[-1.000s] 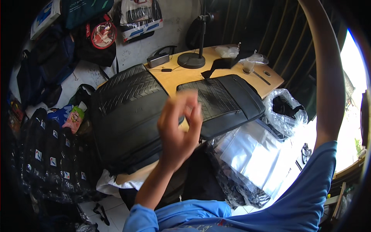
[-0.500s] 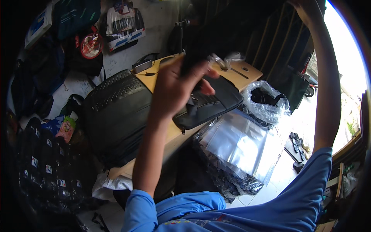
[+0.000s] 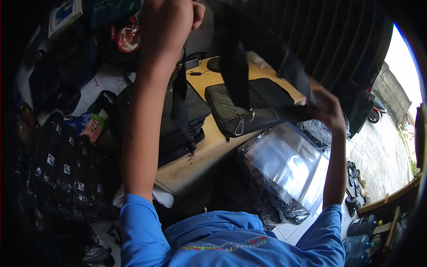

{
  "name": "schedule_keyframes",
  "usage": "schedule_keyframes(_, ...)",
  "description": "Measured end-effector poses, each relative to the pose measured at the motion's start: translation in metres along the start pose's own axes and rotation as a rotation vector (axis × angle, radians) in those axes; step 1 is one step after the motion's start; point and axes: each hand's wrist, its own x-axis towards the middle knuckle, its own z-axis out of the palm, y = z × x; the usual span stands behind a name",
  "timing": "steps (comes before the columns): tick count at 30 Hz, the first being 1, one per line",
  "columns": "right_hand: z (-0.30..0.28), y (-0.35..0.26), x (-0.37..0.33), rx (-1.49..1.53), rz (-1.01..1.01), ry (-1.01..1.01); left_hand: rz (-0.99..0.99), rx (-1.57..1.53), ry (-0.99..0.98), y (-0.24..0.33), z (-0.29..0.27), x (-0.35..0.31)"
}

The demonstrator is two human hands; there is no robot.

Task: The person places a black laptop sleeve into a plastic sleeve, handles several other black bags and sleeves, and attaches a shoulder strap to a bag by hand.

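Observation:
Up at the top edge, my left hand (image 3: 173,15) is raised in a fist, its far part cut off by the frame. A black strap (image 3: 180,100) dangles below it. My right hand (image 3: 327,109) is closed around a wide black strap (image 3: 282,58) that runs down from the top edge; motion blurs its fingers. Another loop of strap hangs between the hands, over the wooden table (image 3: 202,153). Beneath it lies a flat black bag (image 3: 231,113) with a quilted front panel and a zipper pull. To its left is a stack of black bags (image 3: 189,115).
Clear plastic sleeves (image 3: 284,151) top a wrapped pile right of the table. A plastic-wrapped black bundle (image 3: 66,169) stands at left. Bags hang along the left wall. Water bottles (image 3: 358,240) stand at lower right, near sandals (image 3: 353,182) by the bright doorway.
My left hand has risen to the top edge and closed. The right hand has come down from the upper right with the strap. My view has shifted; the stacked bags look less spread out.

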Motion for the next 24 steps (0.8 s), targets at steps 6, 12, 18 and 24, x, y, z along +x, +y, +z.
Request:
schedule_keyframes(6,0.047,-0.017,-0.008,0.264,-0.081,-0.020,-0.198,0.261,-0.484,0.005,-0.002,0.009)
schedule_keyframes(12,0.100,-0.059,0.046,0.526,-0.343,-0.112,0.187,0.667,-0.798,0.011,0.018,-0.005)
schedule_keyframes(18,0.114,-0.106,0.086,0.440,-0.218,0.109,0.268,0.678,-0.719,0.014,0.006,-0.009)
schedule_keyframes(24,0.112,-0.100,0.094,0.574,-0.441,-0.153,0.329,0.665,-0.601,0.019,-0.024,-0.014)
